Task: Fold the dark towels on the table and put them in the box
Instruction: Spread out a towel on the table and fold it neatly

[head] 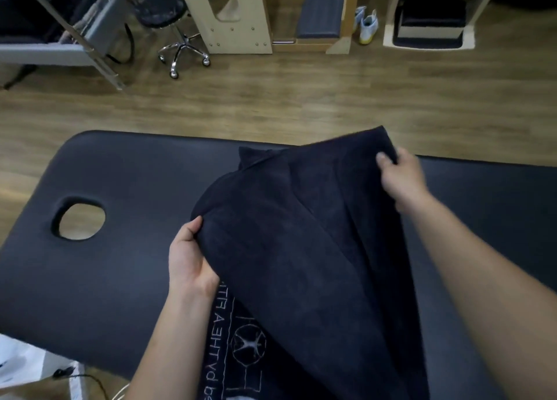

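A dark navy towel point(301, 236) hangs lifted over the padded black table point(126, 249), draping down toward me. My left hand point(188, 258) grips its near left edge, thumb on top and fingers under the cloth. Farther off and higher, my right hand point(401, 178) pinches the towel's far right edge. A second layer of dark cloth point(256, 155) peeks out behind the raised towel. No box is plainly in view.
The table has an oval face hole point(81, 221) at its left end. Beyond it lie wooden floor, a wheeled stool point(177, 31), wooden furniture point(238, 16) and a pair of shoes point(367, 25). White material point(27, 366) and a cable sit at the bottom left.
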`<control>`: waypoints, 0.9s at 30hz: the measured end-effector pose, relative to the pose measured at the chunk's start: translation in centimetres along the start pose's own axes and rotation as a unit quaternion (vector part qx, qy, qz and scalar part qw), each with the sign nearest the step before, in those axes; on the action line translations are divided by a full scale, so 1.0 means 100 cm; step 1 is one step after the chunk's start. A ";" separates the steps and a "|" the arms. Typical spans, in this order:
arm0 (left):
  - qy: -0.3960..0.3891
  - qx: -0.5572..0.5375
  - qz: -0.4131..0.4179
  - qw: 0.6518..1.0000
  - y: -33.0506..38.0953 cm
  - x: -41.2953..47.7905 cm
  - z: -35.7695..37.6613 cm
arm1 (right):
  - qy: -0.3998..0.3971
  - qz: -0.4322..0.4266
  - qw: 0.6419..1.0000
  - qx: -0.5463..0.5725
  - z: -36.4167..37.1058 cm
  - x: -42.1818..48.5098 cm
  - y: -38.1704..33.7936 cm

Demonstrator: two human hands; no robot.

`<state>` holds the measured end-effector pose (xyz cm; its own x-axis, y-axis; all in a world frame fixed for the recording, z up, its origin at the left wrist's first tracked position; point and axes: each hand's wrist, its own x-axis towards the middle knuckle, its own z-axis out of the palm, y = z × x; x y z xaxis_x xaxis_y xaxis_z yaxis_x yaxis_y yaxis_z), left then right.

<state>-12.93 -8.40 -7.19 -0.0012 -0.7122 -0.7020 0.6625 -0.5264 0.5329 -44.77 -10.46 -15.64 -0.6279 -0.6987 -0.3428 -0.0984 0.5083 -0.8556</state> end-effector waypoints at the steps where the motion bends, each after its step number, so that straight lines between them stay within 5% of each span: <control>1: -0.014 0.014 0.003 1.000 0.000 0.000 0.008 | 0.019 0.026 0.999 -0.004 -0.022 0.016 0.002; 5: -0.034 0.054 0.015 0.998 -0.002 0.004 0.031 | 0.085 0.080 0.993 -0.016 -0.066 0.044 0.031; 9: -0.052 0.034 0.008 0.998 -0.004 0.005 0.035 | 0.025 -0.066 0.979 -0.192 -0.027 -0.007 0.058; 11: -0.050 0.036 0.004 0.998 -0.006 0.003 0.039 | -0.086 -0.096 0.931 -0.341 0.005 -0.038 0.072; 13: -0.045 0.033 -0.001 0.998 -0.008 0.002 0.045 | -0.116 -0.129 0.863 -0.475 0.021 -0.048 0.088; 16: -0.047 0.034 -0.005 0.998 -0.013 -0.001 0.061 | -0.086 -0.180 0.848 -0.490 0.018 -0.037 0.091; 18: -0.050 0.033 -0.019 0.998 -0.018 -0.002 0.070 | -0.054 -0.148 0.900 -0.406 0.007 -0.026 0.082; 20: -0.042 0.044 -0.050 0.997 -0.025 0.002 0.085 | 0.062 -0.017 0.976 -0.207 -0.017 -0.010 0.069; 21: -0.038 0.054 -0.069 0.995 -0.030 0.005 0.095 | 0.130 0.060 0.987 -0.076 -0.034 -0.001 0.062; 24: -0.036 0.091 -0.116 0.988 -0.054 0.014 0.136 | 0.226 0.168 0.933 0.223 -0.086 0.015 0.050; 27: -0.054 0.158 -0.155 0.974 -0.095 0.027 0.180 | 0.192 0.170 0.931 0.260 -0.111 0.013 0.045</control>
<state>-32.74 -13.72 -5.66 -0.2547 -0.5317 -0.8077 0.3534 -0.8287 0.4340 -54.62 -3.45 -15.63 -0.7946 -0.2587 -0.5493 0.4803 0.2856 -0.8293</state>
